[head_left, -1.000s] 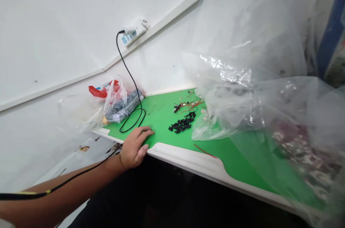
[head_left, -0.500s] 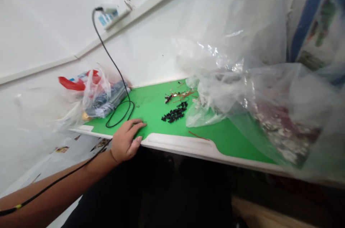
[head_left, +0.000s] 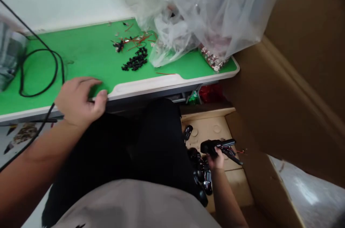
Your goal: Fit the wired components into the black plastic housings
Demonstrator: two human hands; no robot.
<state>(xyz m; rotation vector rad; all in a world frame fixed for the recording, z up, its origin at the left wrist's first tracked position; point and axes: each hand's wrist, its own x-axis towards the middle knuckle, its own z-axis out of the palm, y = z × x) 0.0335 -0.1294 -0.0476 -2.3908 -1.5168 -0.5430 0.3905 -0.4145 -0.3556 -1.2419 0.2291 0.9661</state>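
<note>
My left hand [head_left: 81, 98] rests on the front edge of the green tabletop [head_left: 88, 48], thumb and fingers apart, holding nothing. Down at my right, my right hand [head_left: 216, 159] grips black plastic devices [head_left: 219, 146] whose exact kind I cannot make out; dark wires and a red one trail from them. Below it, several similar glossy black pieces [head_left: 199, 170] lie in an open cardboard box [head_left: 241, 181]. On the tabletop are a heap of small black parts [head_left: 135, 59] and, behind it, a scatter of red-brown wires [head_left: 137, 41].
A clear plastic bag [head_left: 172, 37] and a bag of small metallic parts [head_left: 214, 57] occupy the table's right end. A black cable [head_left: 56, 66] loops at left beside a grey wrapped bundle [head_left: 9, 55]. A tall cardboard flap [head_left: 293, 88] rises on the right.
The view has swung down and right, bringing the cardboard box and my right hand with the black devices into sight. My left hand stays at the table edge.
</note>
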